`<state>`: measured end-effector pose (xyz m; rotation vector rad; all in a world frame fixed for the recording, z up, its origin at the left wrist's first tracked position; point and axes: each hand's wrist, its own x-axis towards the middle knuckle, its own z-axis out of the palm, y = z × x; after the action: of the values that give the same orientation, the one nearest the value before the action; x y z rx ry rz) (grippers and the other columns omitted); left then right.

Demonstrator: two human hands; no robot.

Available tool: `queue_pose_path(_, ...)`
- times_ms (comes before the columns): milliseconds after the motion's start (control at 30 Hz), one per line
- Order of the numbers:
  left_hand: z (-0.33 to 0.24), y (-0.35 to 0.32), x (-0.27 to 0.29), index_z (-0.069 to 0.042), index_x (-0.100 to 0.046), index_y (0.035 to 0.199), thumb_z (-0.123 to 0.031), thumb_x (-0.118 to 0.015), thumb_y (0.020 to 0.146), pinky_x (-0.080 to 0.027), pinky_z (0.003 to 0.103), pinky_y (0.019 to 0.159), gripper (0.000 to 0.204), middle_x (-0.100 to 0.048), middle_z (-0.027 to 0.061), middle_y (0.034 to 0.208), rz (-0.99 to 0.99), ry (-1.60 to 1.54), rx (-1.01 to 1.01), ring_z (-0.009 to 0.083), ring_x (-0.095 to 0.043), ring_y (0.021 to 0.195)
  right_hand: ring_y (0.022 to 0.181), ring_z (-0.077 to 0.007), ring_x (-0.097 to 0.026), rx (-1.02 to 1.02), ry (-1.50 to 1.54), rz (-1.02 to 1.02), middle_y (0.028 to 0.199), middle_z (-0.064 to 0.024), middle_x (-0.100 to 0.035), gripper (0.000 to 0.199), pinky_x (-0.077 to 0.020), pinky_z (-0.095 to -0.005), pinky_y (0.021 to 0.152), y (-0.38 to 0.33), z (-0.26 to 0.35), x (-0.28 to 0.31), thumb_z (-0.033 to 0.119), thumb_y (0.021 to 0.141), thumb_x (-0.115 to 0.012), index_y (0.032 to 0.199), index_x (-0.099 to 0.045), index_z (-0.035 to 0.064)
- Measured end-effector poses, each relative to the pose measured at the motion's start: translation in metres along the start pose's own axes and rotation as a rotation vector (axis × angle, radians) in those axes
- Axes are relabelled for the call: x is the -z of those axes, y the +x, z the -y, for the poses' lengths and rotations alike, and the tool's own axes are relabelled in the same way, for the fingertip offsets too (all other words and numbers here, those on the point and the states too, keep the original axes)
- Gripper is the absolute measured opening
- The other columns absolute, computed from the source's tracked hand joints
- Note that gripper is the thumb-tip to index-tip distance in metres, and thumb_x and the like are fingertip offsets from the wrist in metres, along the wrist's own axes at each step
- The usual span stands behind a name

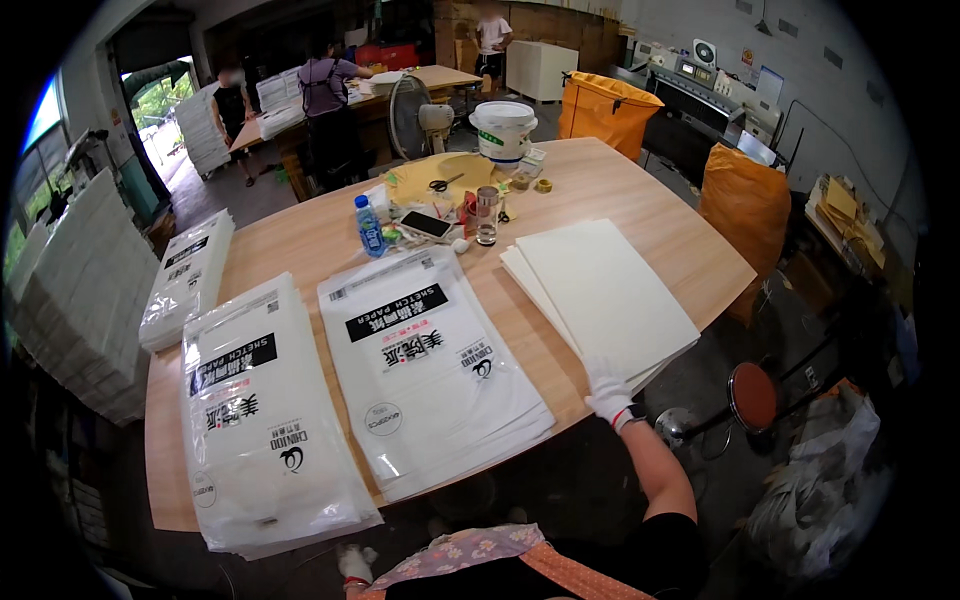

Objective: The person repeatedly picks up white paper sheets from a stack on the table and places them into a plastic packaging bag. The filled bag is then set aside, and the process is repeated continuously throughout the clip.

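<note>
My right hand (608,393), in a white glove with a red cuff, lies at the near corner of a stack of blank white paper sheets (610,290). Its fingers are stretched out along the paper's corner. The sheets are fanned slightly unevenly on the left side. My left hand (355,563), also gloved in white, hangs below the table's near edge with its fingers loosely apart and nothing visible in it. Between the hands, printed clear plastic bags (430,370) lie in a pile. Another pile of printed bags (270,420) lies left of it, overhanging the near edge.
A third bag pile (187,280) sits at the table's far left. Mid-table are a water bottle (369,228), phone (427,225), glass (486,216), scissors (446,183), tape roll (543,186) and white bucket (503,134). A red stool (752,397) stands right. Several people work behind.
</note>
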<state>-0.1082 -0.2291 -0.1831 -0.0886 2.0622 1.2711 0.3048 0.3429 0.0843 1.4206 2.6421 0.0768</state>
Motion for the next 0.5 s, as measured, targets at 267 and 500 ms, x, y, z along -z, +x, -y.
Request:
queue_pose_path(267, -0.243, -0.165, -0.201, -0.006, -0.056, 0.099, -0.024, -0.057, 0.086, -0.048, 0.038, 0.076, 0.022, -0.063, 0.0166, 0.092, 0.637, 0.636, -0.725, 0.0291, -0.062, 0.087, 0.086, -0.0345, -0.062, -0.294, 0.293, -0.148, 0.096, -0.0178, -0.062, 0.036, -0.05, -0.0438, 0.065, 0.032, -0.126, -0.056, 0.044, 0.084, -0.055, 0.103, -0.062, 0.0138)
queue_pose_path(500, -0.33, -0.207, -0.363, -0.002, -0.049, 0.118, -0.013, -0.052, 0.091, -0.047, 0.032, 0.085, 0.03, -0.059, 0.0084, 0.106, 1.213, -0.518, 0.267, 0.0157, -0.057, 0.097, 0.07, -0.0283, -0.054, 0.331, -0.622, -0.868, 0.083, -0.0096, -0.056, 0.019, -0.0482, -0.0437, 0.058, -0.06, 0.024, 0.027, 0.025, 0.092, -0.042, 0.098, -0.058, 0.0177)
